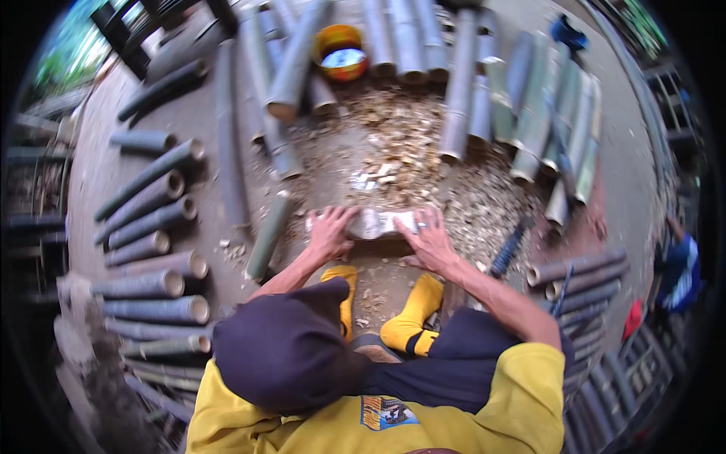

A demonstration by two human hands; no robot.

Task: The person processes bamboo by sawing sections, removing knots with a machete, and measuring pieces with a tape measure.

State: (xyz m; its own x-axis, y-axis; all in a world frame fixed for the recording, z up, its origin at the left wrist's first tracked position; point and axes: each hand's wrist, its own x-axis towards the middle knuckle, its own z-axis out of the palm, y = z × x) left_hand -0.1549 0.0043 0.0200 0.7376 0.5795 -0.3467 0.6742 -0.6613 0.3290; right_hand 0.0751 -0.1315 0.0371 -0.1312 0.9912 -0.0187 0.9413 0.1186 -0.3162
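Observation:
A short whitish piece [372,225] lies crosswise in front of me, its surface blurred and glossy; its kind is hard to make out. My left hand [330,231] grips its left end, fingers over the top and thumb on the near side. At the opposite end, my right hand [429,238] holds it the same way. Beneath the hands are my feet in yellow socks [418,309], set apart. A greenish bamboo length [268,236] lies just left of my left hand. Beyond the piece spreads a heap of pale wood chips [401,151].
Cut bamboo lengths [155,310] are stacked at the left, with more bamboo [537,113] far right and stacked bamboo [578,266] nearer right. A yellow-red bowl [340,53] stands at the back. One dark blue rod-like thing [509,248] lies right of my right hand.

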